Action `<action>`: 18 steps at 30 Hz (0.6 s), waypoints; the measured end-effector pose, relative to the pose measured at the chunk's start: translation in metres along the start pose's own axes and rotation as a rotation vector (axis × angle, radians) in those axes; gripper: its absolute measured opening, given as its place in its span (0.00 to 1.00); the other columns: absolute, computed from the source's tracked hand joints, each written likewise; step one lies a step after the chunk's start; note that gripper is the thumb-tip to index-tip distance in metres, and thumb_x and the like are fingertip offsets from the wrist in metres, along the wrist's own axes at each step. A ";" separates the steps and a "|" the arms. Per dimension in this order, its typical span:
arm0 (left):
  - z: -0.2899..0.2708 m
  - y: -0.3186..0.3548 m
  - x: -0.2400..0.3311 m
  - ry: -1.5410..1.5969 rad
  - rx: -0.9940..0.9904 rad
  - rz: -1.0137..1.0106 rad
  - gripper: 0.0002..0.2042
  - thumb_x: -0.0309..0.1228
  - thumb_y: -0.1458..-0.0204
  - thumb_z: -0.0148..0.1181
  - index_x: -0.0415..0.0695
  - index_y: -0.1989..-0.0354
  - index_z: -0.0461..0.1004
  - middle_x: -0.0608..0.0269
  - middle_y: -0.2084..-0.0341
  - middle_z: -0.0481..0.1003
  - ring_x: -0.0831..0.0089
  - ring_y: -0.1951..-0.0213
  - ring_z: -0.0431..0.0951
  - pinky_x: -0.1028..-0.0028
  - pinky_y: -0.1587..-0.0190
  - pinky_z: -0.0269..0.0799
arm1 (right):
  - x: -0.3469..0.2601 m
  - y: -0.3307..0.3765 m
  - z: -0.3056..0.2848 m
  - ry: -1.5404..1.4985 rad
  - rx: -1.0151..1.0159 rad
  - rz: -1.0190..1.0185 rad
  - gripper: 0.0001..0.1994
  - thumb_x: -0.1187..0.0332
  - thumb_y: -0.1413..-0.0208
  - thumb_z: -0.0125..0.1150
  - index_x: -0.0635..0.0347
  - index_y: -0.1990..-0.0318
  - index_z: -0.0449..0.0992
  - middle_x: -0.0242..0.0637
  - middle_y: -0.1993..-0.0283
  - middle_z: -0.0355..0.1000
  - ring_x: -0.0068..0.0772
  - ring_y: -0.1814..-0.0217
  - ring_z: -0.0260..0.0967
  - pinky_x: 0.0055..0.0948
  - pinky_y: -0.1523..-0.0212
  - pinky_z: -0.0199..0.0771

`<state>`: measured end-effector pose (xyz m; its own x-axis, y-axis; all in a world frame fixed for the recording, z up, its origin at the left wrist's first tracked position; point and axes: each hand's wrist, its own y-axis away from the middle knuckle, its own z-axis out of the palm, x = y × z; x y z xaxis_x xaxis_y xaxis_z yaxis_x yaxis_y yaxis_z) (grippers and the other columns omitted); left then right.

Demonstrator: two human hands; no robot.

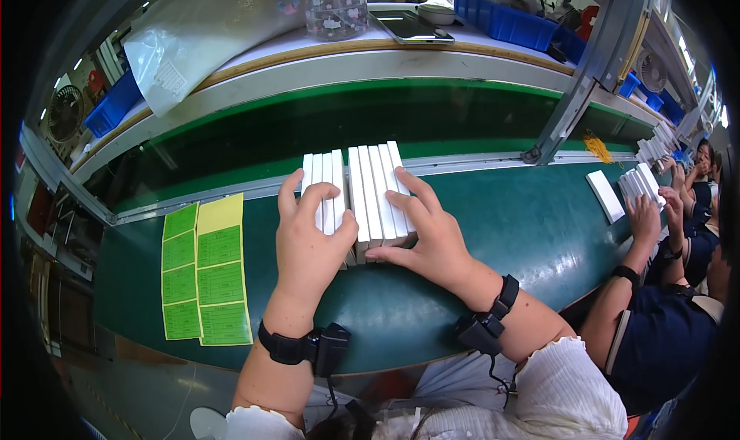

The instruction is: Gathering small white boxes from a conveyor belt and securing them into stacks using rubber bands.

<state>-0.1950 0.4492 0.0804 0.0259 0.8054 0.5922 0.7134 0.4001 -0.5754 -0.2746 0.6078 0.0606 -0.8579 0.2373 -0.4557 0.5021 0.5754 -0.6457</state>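
Note:
Two groups of slim white boxes stand on edge side by side on the green worktop [401, 305], a narrow gap between them. My left hand [308, 224] grips the left group of boxes [327, 179], its fingers over the top and its thumb at the side facing the gap. Round the right group of boxes [370, 186], my right hand [432, 236] is closed, fingers along the far right side and thumb across the near end. A black band with a small module [301, 346] circles my left wrist, and a similar band [489, 317] is on my right.
Green and yellow label sheets [204, 274] lie at left. A metal post [574, 93] rises at right. Beyond the green belt, a shelf holds a phone [408, 26] and blue bins [505, 20]. Co-workers' hands [646, 216] handle more white boxes [638, 184] at right.

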 end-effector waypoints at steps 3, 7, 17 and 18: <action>0.000 0.000 0.000 -0.004 -0.007 -0.010 0.12 0.29 0.63 0.58 0.46 0.68 0.69 0.48 0.50 0.59 0.49 0.58 0.71 0.64 0.60 0.70 | 0.001 0.000 0.001 0.009 0.009 -0.023 0.33 0.54 0.70 0.71 0.65 0.56 0.67 0.50 0.43 0.54 0.46 0.61 0.70 0.32 0.65 0.73; -0.002 0.001 -0.002 0.000 -0.004 -0.002 0.12 0.30 0.63 0.58 0.47 0.67 0.68 0.48 0.51 0.59 0.49 0.59 0.72 0.65 0.60 0.70 | 0.000 0.000 0.002 0.003 0.004 -0.009 0.32 0.54 0.70 0.71 0.64 0.57 0.68 0.49 0.44 0.56 0.45 0.61 0.70 0.32 0.64 0.73; 0.003 0.001 -0.004 -0.015 -0.032 0.022 0.15 0.29 0.63 0.58 0.47 0.63 0.70 0.50 0.49 0.59 0.49 0.54 0.68 0.63 0.55 0.67 | 0.003 0.001 -0.006 -0.026 0.035 -0.019 0.33 0.52 0.71 0.71 0.62 0.57 0.68 0.49 0.45 0.59 0.47 0.56 0.68 0.33 0.60 0.72; 0.005 0.000 -0.002 0.018 -0.054 0.012 0.19 0.29 0.62 0.58 0.49 0.57 0.70 0.50 0.48 0.58 0.49 0.50 0.65 0.64 0.51 0.64 | 0.007 0.001 -0.009 -0.039 0.043 -0.011 0.33 0.50 0.70 0.69 0.61 0.57 0.69 0.49 0.45 0.59 0.48 0.51 0.65 0.34 0.55 0.69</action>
<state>-0.1992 0.4501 0.0767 0.0465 0.8019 0.5957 0.7496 0.3661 -0.5514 -0.2814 0.6175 0.0624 -0.8591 0.1996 -0.4713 0.4972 0.5438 -0.6761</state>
